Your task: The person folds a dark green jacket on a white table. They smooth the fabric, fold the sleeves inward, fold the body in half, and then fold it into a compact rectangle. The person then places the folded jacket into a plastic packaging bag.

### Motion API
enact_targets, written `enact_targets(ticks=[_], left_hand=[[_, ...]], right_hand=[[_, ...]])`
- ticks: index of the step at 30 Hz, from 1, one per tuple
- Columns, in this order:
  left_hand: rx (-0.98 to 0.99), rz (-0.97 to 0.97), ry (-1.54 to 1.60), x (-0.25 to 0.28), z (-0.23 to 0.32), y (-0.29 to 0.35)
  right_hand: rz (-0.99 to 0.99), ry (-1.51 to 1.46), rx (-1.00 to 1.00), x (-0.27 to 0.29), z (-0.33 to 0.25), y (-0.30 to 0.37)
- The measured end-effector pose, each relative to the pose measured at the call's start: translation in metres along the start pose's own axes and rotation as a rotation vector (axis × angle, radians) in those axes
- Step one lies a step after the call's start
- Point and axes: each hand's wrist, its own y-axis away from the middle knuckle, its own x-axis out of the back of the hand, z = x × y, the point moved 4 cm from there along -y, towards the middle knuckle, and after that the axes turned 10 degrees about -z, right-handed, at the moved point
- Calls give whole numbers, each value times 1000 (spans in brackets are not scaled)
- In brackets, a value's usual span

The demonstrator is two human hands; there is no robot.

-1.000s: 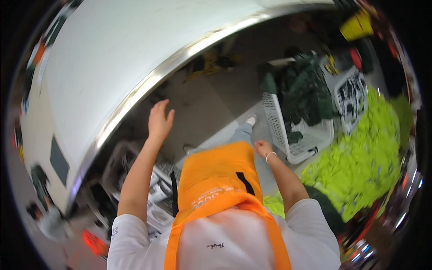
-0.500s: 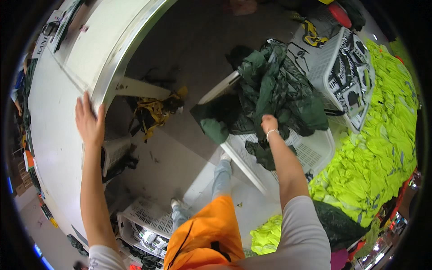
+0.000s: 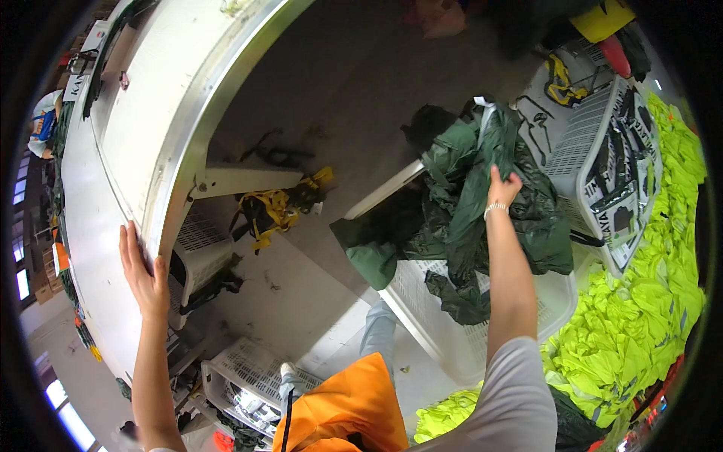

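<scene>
My right hand [image 3: 503, 188] grips a dark green garment [image 3: 482, 203] and lifts part of it out of a pile of similar green fabric lying in a white plastic crate [image 3: 452, 331]. A bracelet sits on that wrist. My left hand [image 3: 143, 271] rests flat, fingers together, on the metal edge of a long white table [image 3: 143, 128] at the left. An orange vest on my chest [image 3: 339, 407] shows at the bottom.
A heap of neon yellow garments [image 3: 640, 301] lies at the right. A second white crate [image 3: 602, 151] holds black straps. Under the table are a yellow harness [image 3: 275, 211] and further white crates [image 3: 241, 377] on the grey floor.
My right hand has reached further into the crate and closed on the green garment. My left hand has stayed on the table edge. The view has tilted slightly.
</scene>
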Motion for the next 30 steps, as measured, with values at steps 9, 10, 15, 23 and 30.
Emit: enact_targets(ticks=[9, 10, 15, 23, 30], left_hand=[[-294, -567, 353, -19, 163, 90], [-308, -603, 475, -27, 204, 120], [146, -682, 1041, 9, 292, 151], [153, -185, 1717, 153, 183, 186], [-1778, -306, 1621, 385, 172, 245]], right_hand=[[-546, 220, -29, 111, -187, 316], [-776, 345, -149, 114, -203, 353], [-1019, -65, 178, 113, -243, 483], [-685, 80, 750, 168, -431, 389], [-1138, 230, 675, 63, -488, 356]])
